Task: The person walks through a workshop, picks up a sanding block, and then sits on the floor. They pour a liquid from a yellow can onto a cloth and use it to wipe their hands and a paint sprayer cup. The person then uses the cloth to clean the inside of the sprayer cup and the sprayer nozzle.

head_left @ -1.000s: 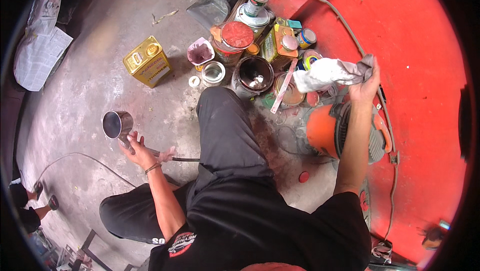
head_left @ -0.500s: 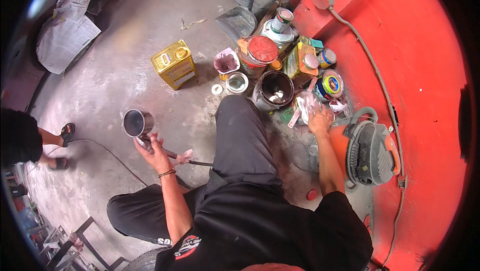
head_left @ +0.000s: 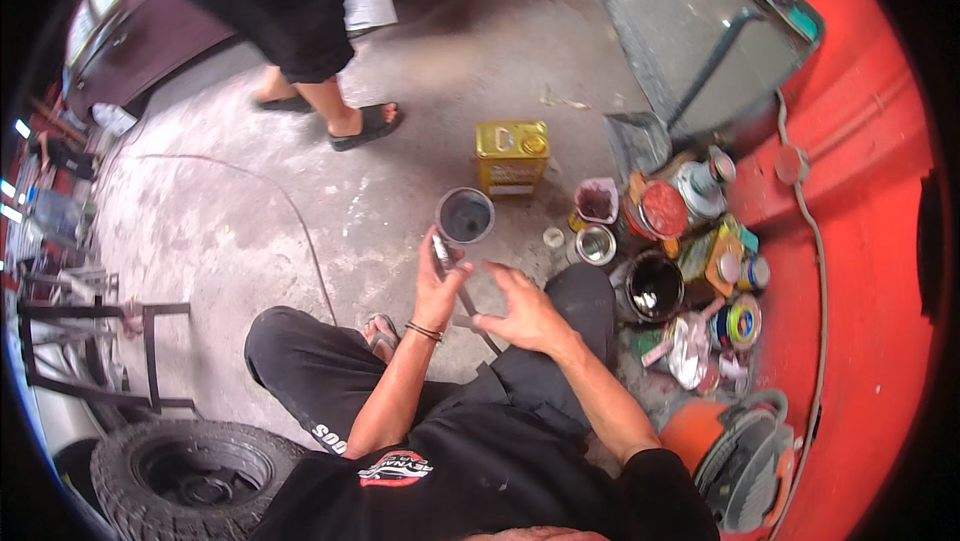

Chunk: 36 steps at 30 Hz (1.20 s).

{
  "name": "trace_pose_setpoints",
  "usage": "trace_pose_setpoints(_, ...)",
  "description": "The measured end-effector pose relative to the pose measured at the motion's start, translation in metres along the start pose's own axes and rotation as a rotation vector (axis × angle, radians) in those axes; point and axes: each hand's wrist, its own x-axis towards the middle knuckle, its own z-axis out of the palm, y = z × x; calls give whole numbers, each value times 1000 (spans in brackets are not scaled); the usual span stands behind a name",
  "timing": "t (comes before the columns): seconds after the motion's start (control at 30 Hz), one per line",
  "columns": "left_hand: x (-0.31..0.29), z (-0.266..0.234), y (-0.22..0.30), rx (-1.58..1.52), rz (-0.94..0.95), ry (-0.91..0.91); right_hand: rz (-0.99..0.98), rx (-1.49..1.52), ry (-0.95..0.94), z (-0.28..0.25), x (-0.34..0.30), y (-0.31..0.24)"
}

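My left hand is wrapped round the grip of a spray gun. A round, open-topped metal cup with dark grey liquid inside sits at the gun's far end. From the grip, a black hose runs back toward my lap. My right hand is just to the right of the gun, fingers spread and nothing in them. Beyond the cup stands a gold rectangular thinner can.
At the right are paint cans, among them a dark open pot, and a crumpled white rag. An orange and grey vacuum stands by the red wall. A person in black shorts is at upper left; a tire lies lower left.
My right hand has left the crumpled rag among the cans and come over beside the spray gun. The view has turned left, and the other person now stands nearer the middle.
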Motion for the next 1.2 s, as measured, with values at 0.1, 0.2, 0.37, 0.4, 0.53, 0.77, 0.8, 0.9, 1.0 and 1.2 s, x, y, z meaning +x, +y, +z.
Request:
trace_pose_setpoints(0.1, -6, 9, 17, 96, -129, -56, 80, 37, -183, 33, 31, 2)
trace_pose_setpoints(0.2, -3, -25, -15, 251, -132, -41, 384, 188, -296, 55, 51, 7)
trace_pose_setpoints(0.37, -12, -22, 3, 353, -143, -176, 429, 944, -470, 66, 68, 69)
trace_pose_setpoints(0.4, -18, -21, 7, 478, -99, -120, 488, 948, -552, 56, 67, 67)
trace_pose_setpoints(0.53, -24, -6, 35, 931, -121, -214, 421, 760, -642, 53, 78, 90)
trace_pose_setpoints(0.77, -3, 4, 115, 1208, 60, -417, 197, 367, -380, 85, 76, 137)
trace_pose_setpoints(0.8, 5, 3, 125, 1149, 197, -365, 294, 345, -397, 80, 79, 139)
trace_pose_setpoints(0.9, 56, 1, 146, 1212, 274, -433, 288, 329, -290, 62, 78, 118)
trace_pose_setpoints(1.0, 125, 19, 151, 1282, 278, -484, 120, 172, -162, 61, 78, 148)
trace_pose_setpoints(1.2, 223, 71, 69, 1418, 338, -491, 383, 216, 59, 17, 75, 104)
